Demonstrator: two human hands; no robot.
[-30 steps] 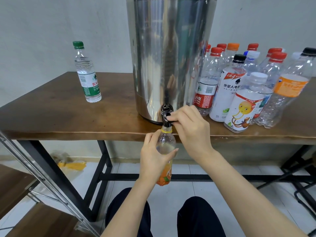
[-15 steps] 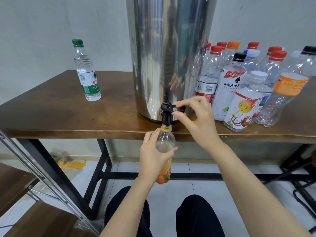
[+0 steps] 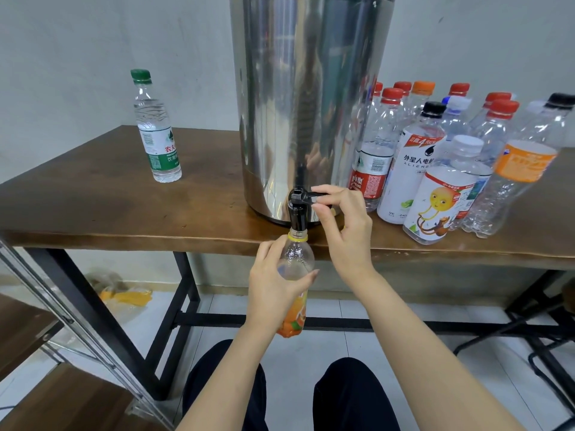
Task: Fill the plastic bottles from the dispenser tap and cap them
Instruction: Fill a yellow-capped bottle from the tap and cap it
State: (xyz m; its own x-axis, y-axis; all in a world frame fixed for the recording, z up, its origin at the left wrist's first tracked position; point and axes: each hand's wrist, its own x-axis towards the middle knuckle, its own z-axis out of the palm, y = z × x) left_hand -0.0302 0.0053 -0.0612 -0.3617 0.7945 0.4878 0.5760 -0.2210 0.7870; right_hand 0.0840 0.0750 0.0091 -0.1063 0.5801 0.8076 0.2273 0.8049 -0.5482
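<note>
Hands apart, left hand gripping orange-labelled bottle under tap, right hand pinching lever, "ALIEN" bottle nearby.

Left of the cylindrical stainless-steel dispenser, bare brown wooden tabletop runs to one green-capped clear bottle, well apart. Right of the dispenser, a tight cluster of capped plastic bottles blocks you. In front, your right hand on the black tap and left hand round the orange-labelled bottle fill the approach.
</note>
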